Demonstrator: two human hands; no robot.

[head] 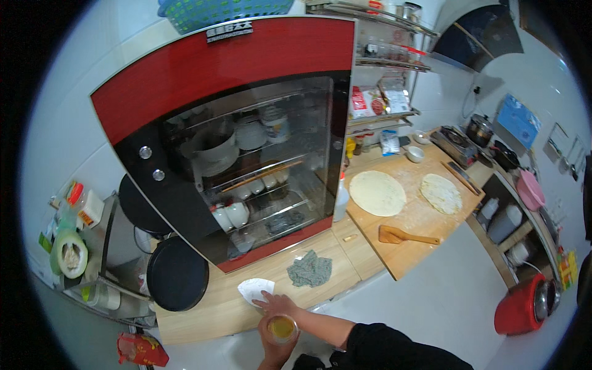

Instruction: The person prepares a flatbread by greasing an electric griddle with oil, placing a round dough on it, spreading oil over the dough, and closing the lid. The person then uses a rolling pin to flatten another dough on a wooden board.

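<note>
Near the counter's front edge, my left hand [275, 344] is closed round a clear cup [282, 327] with yellow liquid in it. Just above it my right hand [276, 305] has its fingers spread, the fingertips at a folded white paper [255, 290] that lies on the wooden counter; whether they grip it I cannot tell. A crumpled grey-green cloth [310, 269] lies right of the paper. On the wooden board [370, 245] at the right are a large round of flat dough [378, 193], a smaller speckled round [440, 194] and a wooden spatula [401, 235].
A red and black glass-fronted cabinet [222, 51] stands behind the counter. A round black pan [178, 274] is at the left. Beyond the board stand a portable gas stove [453, 144] and small white bowls [415, 154]. A red appliance [518, 307] sits low at the right.
</note>
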